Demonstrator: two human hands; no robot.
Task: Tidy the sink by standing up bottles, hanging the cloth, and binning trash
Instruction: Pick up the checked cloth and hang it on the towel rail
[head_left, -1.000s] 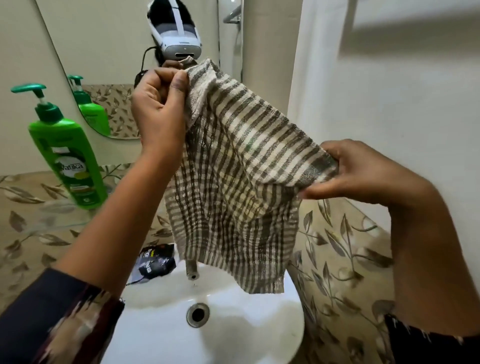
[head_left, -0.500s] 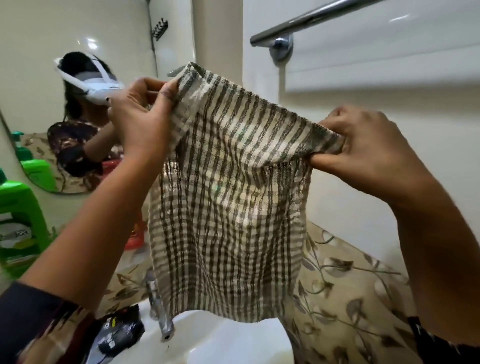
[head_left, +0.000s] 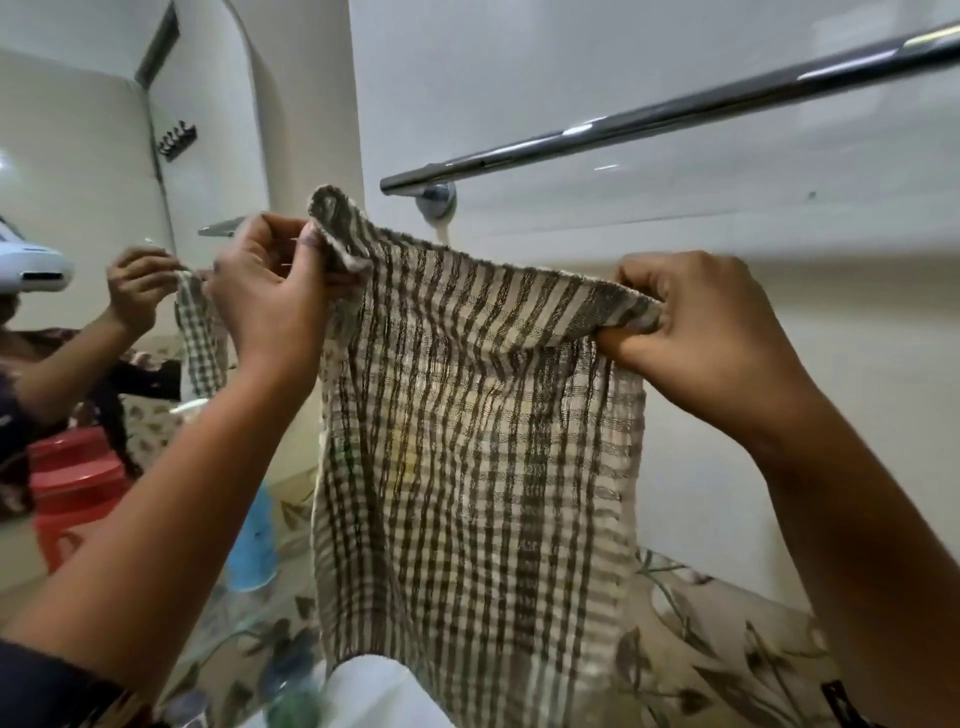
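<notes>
Two top corners pinched, left hand (head_left: 270, 291) and right hand (head_left: 696, 322) clamp our cloth (head_left: 467, 441) (thin, limp, light) below the rail (head_left: 675, 111).

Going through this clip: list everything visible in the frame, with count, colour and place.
checked cloth: one, cream with brown stripes, held spread out below the rail, not yet on it
towel rail: one, chrome, on the wall at upper right
mirror: one, on the left wall, reflecting the person and the cloth
wall hooks: one dark row, seen in the mirror
red tub: one, seen in the mirror at lower left
blue item: one, light blue, behind the left forearm; too blurred to name
leaf-patterned tiles: beige and brown, along the bottom
left hand: pinching the cloth's upper left corner
right hand: pinching the upper right corner
</notes>
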